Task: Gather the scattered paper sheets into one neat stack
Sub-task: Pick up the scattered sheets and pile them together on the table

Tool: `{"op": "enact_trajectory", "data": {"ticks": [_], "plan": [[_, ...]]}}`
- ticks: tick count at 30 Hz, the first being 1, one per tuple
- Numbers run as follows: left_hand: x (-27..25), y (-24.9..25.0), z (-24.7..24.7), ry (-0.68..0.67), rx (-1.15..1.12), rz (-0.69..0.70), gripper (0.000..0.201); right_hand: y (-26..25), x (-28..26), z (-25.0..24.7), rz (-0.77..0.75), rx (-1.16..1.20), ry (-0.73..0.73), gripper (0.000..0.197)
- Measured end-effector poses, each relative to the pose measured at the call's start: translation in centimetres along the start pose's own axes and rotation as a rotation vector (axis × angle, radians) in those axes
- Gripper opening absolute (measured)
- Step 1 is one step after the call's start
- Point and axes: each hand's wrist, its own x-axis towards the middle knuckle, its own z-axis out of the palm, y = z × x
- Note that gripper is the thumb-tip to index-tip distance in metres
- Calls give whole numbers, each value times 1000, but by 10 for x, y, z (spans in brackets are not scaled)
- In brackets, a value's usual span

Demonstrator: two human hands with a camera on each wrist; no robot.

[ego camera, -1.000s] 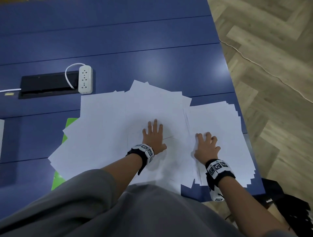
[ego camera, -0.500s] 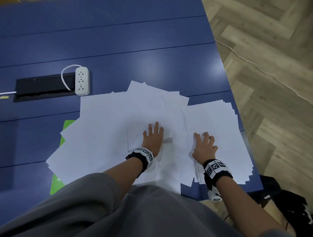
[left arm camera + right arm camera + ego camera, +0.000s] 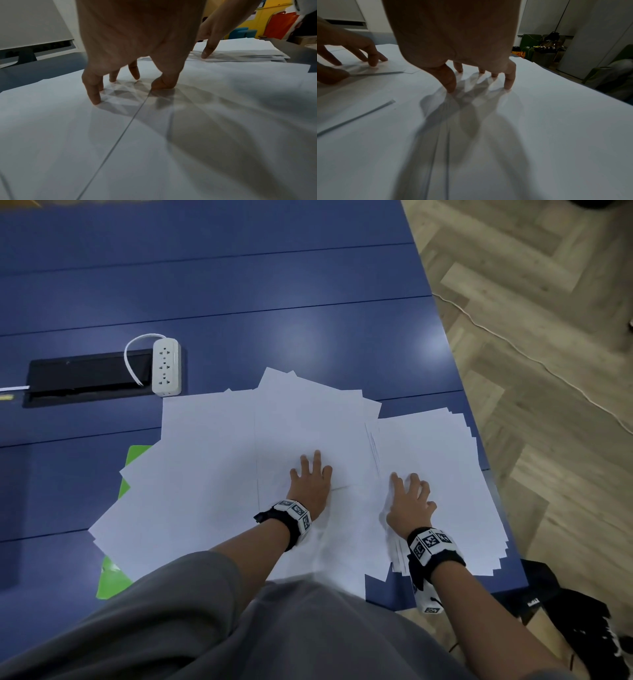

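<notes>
White paper sheets (image 3: 212,474) lie fanned across the near part of a blue table (image 3: 239,302), overlapping one another. A thicker, rough pile of sheets (image 3: 442,460) sits at the right, close to the table's right edge. My left hand (image 3: 310,481) presses the middle sheets with spread fingertips (image 3: 96,100), holding nothing. My right hand (image 3: 409,498) rests on the left side of the right pile, its fingertips (image 3: 508,85) down on the top sheet. In the right wrist view my left hand (image 3: 351,54) shows at the left.
A green folder (image 3: 113,573) pokes out from under the left sheets. A white power strip (image 3: 166,367) lies beside a black cable slot (image 3: 82,378) at the back left. The table's right edge (image 3: 479,446) drops to a wooden floor (image 3: 548,371); a black bag (image 3: 575,621) lies below.
Both hands stay pressed on the paper in nearly the same places; the head view has drifted slightly. The sheets show no clear shift.
</notes>
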Motion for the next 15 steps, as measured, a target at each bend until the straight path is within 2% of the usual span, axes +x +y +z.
{"op": "enact_trajectory", "data": {"ticks": [5,11,15], "plan": [[-2,-3,-2,-4,-2,11,62,-1,-1,1,10,-3,3,77],[-7,-9,3,41,-15,43,29,-3,-1,0,20,-2,-14,76],[-5,-10,7,50,-52,49,32,-4,-2,0,34,-8,-20,76]]}}
